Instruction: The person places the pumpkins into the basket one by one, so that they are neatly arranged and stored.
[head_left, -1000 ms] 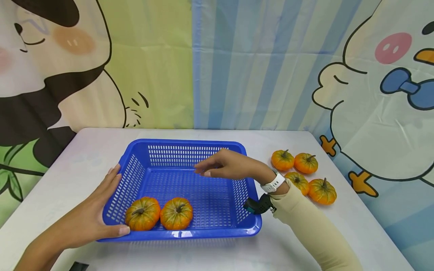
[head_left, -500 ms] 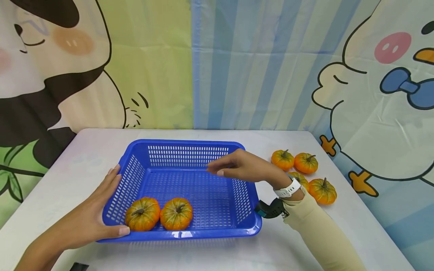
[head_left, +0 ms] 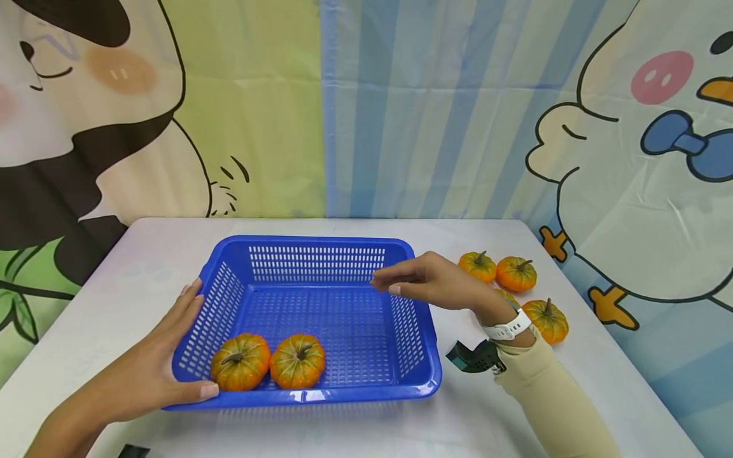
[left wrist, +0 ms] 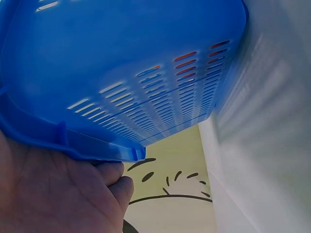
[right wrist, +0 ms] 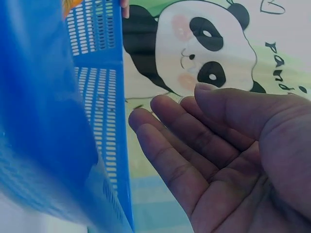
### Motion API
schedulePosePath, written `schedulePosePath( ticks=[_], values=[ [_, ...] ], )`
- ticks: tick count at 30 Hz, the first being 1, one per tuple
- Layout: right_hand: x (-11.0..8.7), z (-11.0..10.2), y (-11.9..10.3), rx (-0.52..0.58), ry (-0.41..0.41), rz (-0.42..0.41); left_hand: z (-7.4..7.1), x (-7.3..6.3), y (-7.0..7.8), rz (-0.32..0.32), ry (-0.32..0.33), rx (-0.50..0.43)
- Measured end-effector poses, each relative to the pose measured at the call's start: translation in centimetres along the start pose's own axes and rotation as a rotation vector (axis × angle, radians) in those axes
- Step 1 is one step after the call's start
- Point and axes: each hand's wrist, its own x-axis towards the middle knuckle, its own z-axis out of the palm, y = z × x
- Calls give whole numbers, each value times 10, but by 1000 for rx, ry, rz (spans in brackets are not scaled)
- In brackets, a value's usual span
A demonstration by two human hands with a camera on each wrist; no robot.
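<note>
A blue plastic basket (head_left: pixel 321 395) with slotted walls sits on the white table. Two small orange-and-green pumpkins, a left pumpkin (head_left: pixel 240 362) and a right pumpkin (head_left: pixel 298 361), lie inside along its near wall. My left hand (head_left: pixel 154 362) holds the basket's near left corner, thumb over the front rim and fingers along the left rim. In the left wrist view the palm (left wrist: pixel 58 194) lies against the rim's underside. My right hand (head_left: pixel 432 280) hovers above the basket's right rim, fingers loosely bent; the right wrist view shows nothing in its palm (right wrist: pixel 233 194).
Right of the basket lie several more pumpkins, among them a back pumpkin (head_left: pixel 478 266), a far-right pumpkin (head_left: pixel 516 273) and a near pumpkin (head_left: pixel 546 320). One is mostly hidden behind my right wrist. A cartoon-printed curtain (head_left: pixel 366 114) hangs behind the table (head_left: pixel 458 413).
My right hand has moved right, from over the basket's middle to its right rim, its wrist covering more of one pumpkin. My left hand, the basket and its two pumpkins stay put.
</note>
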Motion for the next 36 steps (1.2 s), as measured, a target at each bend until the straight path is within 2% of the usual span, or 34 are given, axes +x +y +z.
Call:
schedulePosePath(
  ticks=[7,12,15,19,24,28,31,36],
  values=[
    [-21,-7,10,42,82,67,-1,-1,1,-1,3,-5],
    [-36,-13,15,39,174,92,-3,-1,2,3,5,-5],
    [-45,-16,20,21,219,86,-3,-1,2,9,5,-17],
    [-55,-17,30,-13,235,76,-2,-1,2,8,2,-17],
    [-69,-16,38,-9,261,101,-2,0,2,7,3,-10],
    [-80,-18,39,-4,300,174,-3,1,2,6,4,-17],
    [-88,-18,40,-6,333,186,-2,0,3,8,5,-29],
    [-100,-14,44,-77,413,172,-1,-1,3,15,10,-31]
  ],
)
